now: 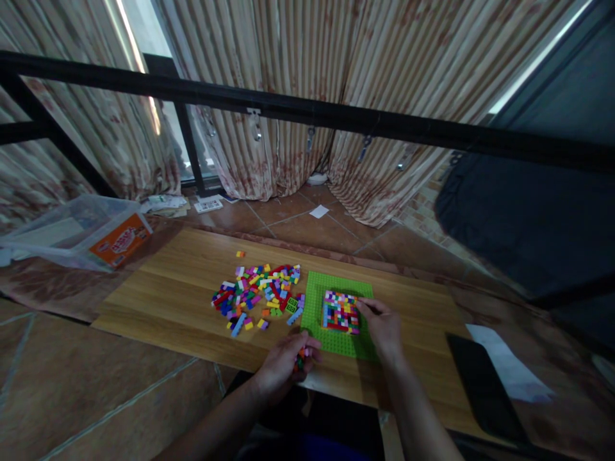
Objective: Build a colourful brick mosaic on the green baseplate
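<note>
A green baseplate [317, 294] lies on a wooden board [182, 288], carrying a square block of many-coloured small bricks [340, 312]. My right hand [383, 326] rests on the plate's right side, its fingertips pinched at the block's right edge. My left hand [284, 362] sits near the board's front edge, left of the plate, curled around a few small coloured bricks [300, 362]. A loose pile of coloured bricks [257, 293] is spread left of the plate.
A clear plastic bin [77, 230] with an orange label stands at the far left. A dark phone [483, 387] and a white paper [504, 365] lie at the right. A black rail [307, 112] crosses in front of curtains.
</note>
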`<state>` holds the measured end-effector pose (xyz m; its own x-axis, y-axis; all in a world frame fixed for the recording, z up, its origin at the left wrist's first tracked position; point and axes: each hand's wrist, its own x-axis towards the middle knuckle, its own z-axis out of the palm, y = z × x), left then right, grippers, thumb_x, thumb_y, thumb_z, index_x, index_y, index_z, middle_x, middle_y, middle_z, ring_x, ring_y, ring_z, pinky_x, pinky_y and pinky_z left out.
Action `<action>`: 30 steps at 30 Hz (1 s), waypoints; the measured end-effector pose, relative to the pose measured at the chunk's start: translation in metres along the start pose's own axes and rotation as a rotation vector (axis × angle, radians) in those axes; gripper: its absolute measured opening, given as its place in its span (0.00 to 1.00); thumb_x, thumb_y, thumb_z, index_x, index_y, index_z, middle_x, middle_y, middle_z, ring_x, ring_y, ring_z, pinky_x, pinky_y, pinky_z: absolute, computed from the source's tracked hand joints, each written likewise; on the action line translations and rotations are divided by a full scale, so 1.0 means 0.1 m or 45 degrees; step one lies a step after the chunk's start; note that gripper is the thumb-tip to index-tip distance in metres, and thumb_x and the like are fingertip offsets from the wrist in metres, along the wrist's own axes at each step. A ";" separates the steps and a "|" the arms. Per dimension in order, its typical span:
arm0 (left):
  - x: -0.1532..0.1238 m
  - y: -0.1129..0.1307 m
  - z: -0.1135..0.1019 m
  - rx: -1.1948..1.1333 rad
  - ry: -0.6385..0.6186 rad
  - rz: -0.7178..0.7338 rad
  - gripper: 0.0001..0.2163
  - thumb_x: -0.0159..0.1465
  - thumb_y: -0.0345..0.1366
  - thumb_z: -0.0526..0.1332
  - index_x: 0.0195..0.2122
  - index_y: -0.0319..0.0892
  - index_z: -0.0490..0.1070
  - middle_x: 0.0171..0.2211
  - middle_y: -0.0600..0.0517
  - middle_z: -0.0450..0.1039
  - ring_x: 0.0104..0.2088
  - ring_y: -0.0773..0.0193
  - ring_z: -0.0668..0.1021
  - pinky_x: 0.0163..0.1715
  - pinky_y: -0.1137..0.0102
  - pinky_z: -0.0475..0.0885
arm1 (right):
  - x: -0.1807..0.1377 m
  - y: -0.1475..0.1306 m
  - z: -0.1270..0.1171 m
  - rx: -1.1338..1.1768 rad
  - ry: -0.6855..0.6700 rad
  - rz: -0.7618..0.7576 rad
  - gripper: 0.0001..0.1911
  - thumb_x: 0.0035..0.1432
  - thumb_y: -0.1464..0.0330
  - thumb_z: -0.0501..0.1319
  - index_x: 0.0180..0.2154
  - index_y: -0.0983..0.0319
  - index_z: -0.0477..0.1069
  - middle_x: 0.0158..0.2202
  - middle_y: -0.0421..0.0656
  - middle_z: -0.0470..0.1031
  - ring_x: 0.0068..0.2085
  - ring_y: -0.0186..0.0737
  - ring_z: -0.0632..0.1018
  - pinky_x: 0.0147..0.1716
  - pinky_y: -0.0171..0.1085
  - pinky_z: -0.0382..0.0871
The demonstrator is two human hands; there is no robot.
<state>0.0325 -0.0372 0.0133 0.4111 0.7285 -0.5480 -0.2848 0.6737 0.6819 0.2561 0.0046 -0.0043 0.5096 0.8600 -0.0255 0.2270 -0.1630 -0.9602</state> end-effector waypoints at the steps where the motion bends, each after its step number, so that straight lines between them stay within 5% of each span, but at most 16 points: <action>1: 0.00 0.00 0.00 -0.001 0.003 -0.002 0.18 0.56 0.49 0.59 0.33 0.37 0.72 0.26 0.50 0.71 0.18 0.75 0.65 0.17 0.77 0.47 | 0.02 -0.01 -0.01 0.024 -0.014 0.011 0.20 0.41 0.56 0.67 0.34 0.63 0.77 0.33 0.47 0.79 0.35 0.45 0.78 0.38 0.43 0.70; 12: -0.01 0.01 0.02 0.010 0.026 -0.012 0.17 0.56 0.49 0.59 0.33 0.38 0.72 0.25 0.51 0.72 0.18 0.75 0.65 0.17 0.77 0.48 | 0.20 -0.08 -0.11 0.080 -0.365 0.118 0.22 0.36 0.56 0.69 0.35 0.61 0.78 0.33 0.44 0.80 0.36 0.46 0.77 0.38 0.43 0.68; 23: -0.04 0.01 0.04 -0.006 0.026 0.047 0.19 0.54 0.50 0.61 0.32 0.37 0.72 0.24 0.50 0.71 0.17 0.75 0.64 0.16 0.77 0.45 | 0.16 -0.06 -0.09 0.136 -0.339 0.045 0.21 0.36 0.55 0.69 0.33 0.60 0.78 0.34 0.44 0.79 0.38 0.45 0.76 0.42 0.42 0.66; 28: -0.05 -0.01 0.01 -0.027 -0.023 0.071 0.19 0.53 0.51 0.61 0.33 0.37 0.71 0.24 0.50 0.70 0.17 0.75 0.63 0.15 0.77 0.44 | -0.08 -0.35 -0.26 0.237 -0.099 0.073 0.21 0.40 0.54 0.67 0.36 0.60 0.77 0.31 0.44 0.78 0.32 0.42 0.75 0.30 0.38 0.66; 30: -0.05 -0.02 0.00 -0.024 -0.042 0.082 0.19 0.53 0.51 0.61 0.33 0.37 0.71 0.24 0.50 0.70 0.17 0.75 0.63 0.15 0.77 0.44 | -0.28 -0.44 -0.41 0.312 -0.201 -0.070 0.18 0.47 0.56 0.65 0.40 0.57 0.76 0.33 0.44 0.77 0.33 0.41 0.75 0.32 0.39 0.67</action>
<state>0.0314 -0.0420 0.0146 0.4198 0.7661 -0.4868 -0.3276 0.6280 0.7059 0.2658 -0.0321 0.0503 0.3624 0.9320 0.0035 0.0338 -0.0093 -0.9994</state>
